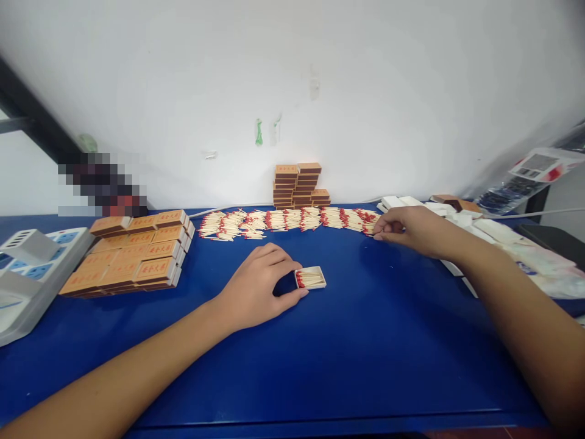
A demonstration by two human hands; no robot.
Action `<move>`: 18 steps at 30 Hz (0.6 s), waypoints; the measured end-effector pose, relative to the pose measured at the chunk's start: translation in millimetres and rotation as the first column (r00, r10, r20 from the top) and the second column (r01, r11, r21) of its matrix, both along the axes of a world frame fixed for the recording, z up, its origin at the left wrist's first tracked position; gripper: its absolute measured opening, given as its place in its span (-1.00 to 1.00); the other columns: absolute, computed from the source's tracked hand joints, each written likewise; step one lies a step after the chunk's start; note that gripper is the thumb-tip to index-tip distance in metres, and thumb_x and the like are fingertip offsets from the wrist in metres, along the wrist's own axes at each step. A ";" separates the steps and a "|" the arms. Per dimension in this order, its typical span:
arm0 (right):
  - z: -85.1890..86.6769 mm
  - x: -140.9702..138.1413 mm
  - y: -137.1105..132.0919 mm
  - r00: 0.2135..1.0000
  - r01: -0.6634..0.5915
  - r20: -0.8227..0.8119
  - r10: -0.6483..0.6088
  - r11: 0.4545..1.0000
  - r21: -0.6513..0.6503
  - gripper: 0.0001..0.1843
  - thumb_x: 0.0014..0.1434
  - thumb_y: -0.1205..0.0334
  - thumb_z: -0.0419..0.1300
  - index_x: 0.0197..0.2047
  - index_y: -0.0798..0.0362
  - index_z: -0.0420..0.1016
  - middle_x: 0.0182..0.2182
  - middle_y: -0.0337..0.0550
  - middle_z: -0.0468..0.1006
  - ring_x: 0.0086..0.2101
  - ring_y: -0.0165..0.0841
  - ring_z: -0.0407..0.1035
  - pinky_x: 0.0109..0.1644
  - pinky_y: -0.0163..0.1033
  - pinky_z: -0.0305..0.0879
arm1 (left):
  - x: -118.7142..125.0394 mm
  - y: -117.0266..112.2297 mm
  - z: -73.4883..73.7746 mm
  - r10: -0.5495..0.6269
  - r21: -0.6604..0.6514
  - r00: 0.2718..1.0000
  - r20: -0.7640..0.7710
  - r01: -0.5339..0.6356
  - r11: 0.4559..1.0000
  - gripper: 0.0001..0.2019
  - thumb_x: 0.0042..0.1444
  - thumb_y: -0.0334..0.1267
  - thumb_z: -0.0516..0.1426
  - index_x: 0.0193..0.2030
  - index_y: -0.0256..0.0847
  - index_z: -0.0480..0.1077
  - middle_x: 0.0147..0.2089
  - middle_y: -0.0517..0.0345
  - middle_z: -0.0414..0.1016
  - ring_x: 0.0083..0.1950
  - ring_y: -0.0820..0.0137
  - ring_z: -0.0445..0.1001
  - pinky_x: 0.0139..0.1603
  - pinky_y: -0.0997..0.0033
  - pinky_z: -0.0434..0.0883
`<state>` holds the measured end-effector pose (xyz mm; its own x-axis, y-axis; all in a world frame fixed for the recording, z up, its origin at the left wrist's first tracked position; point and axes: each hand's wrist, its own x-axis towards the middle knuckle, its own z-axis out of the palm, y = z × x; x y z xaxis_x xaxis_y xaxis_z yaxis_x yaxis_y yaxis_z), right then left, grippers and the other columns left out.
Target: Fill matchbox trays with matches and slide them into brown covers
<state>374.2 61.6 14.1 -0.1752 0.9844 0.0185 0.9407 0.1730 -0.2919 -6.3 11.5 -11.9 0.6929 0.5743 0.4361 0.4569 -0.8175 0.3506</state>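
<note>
My left hand rests on the blue table, thumb and index finger gripping the left end of a small white matchbox tray. Inside that tray lie several matches, red heads toward my left hand. At the right end of a long row of loose red-headed matches, my right hand has its fingertips pinched together on matches. How many it has hold of is hidden by the fingers. The row runs along the back of the table, near the wall.
Orange matchboxes are stacked at left, beside a white power strip with plugs. More matchboxes stand against the wall. White trays, a plastic bag and a dark flat object lie at right. A cable runs behind.
</note>
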 end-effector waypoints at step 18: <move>0.4 1.1 -3.1 0.998 -0.029 -0.052 0.027 0.999 -0.022 -0.57 0.23 -0.21 0.29 -0.25 0.02 0.62 -0.39 -0.03 0.59 -0.35 -0.16 0.41 -0.23 -0.10 0.25 | -0.3 -0.9 0.2 0.009 -0.009 1.000 -0.008 -0.009 1.000 -0.72 0.32 -0.13 0.33 0.11 -0.16 0.57 -0.01 0.01 0.65 0.11 0.12 0.55 0.19 0.00 0.48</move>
<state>375.3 58.4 14.5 -0.2020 0.9794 0.0060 0.9190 0.1917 -0.3445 -6.6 10.5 -11.7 0.6913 0.5843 0.4251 0.4671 -0.8102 0.3541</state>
